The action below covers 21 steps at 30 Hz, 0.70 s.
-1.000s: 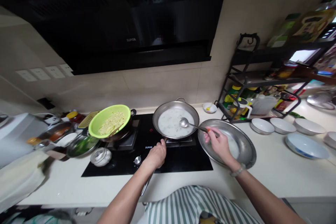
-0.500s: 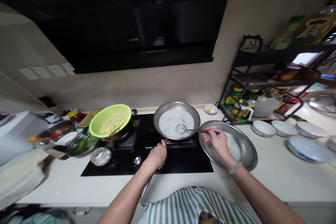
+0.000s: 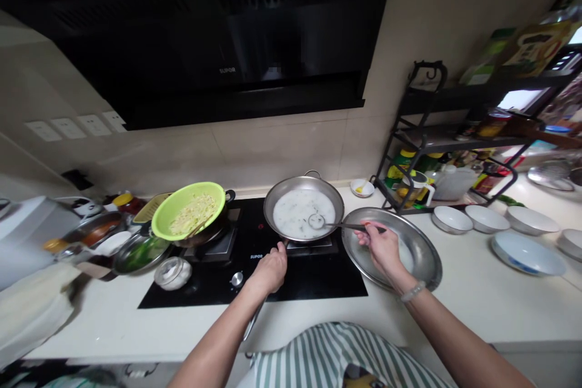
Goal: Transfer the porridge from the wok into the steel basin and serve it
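A steel wok (image 3: 304, 183) with cloudy white liquid (image 3: 300, 206) and dark flecks in it sits on the right burner. My left hand (image 3: 271, 270) is closed around the wok's handle, which is mostly hidden; a metal end shows below my wrist. In my right hand (image 3: 382, 247) is the long handle of a ladle (image 3: 339, 225). Its round bowl lies in the liquid, right of the wok's middle. Under my right hand stands a wide steel basin (image 3: 427, 251) with some whitish liquid in the bottom, partly covered by my hand and wrist.
On the left burner, a green plastic colander (image 3: 163, 215) of bean sprouts rests over a pot. A glass jar (image 3: 173, 273) stands at the cooktop's left edge. Several white bowls (image 3: 452, 218) line the right counter, beside a black spice rack (image 3: 422, 145). A range hood (image 3: 245, 97) hangs above.
The ladle's bowl has shifted slightly to the right within the liquid. My left hand keeps its hold on the wok's handle. The whole view has turned a little.
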Each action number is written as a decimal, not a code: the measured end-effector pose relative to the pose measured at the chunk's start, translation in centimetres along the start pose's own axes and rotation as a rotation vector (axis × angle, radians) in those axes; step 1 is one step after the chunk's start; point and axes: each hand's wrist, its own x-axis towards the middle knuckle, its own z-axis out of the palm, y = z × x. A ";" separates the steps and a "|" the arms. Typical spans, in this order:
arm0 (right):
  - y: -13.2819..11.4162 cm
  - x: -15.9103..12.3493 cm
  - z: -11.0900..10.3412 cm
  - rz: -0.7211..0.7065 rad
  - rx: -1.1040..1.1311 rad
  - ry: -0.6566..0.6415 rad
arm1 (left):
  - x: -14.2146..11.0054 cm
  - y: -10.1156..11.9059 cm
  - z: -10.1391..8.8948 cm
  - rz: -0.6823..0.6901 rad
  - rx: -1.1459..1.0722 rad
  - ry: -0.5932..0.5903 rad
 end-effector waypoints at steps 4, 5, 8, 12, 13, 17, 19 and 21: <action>-0.1 -0.1 -0.1 0.012 -0.009 0.002 | 0.0 0.0 0.0 0.003 0.018 -0.001; -0.1 -0.1 -0.1 0.010 -0.012 0.003 | 0.0 -0.1 0.0 0.003 0.024 -0.002; -0.3 -0.2 -0.2 -0.009 -0.023 0.003 | 0.1 -0.1 0.1 0.002 0.032 -0.006; -1.0 -0.6 -0.5 -0.010 -0.015 -0.013 | 0.2 0.0 0.2 0.005 0.023 0.004; -1.3 -0.7 -0.6 -0.006 -0.006 -0.014 | 0.2 0.0 0.3 0.004 0.024 0.005; -2.5 -1.1 -1.5 0.003 0.067 0.007 | 0.2 -0.1 0.3 0.002 0.034 0.006; -3.2 -1.3 -2.5 0.001 0.107 0.032 | 0.2 -0.1 0.2 0.010 0.028 0.004; -3.8 -1.5 -3.8 -0.014 0.131 0.081 | 0.2 -0.2 0.1 0.016 0.015 -0.007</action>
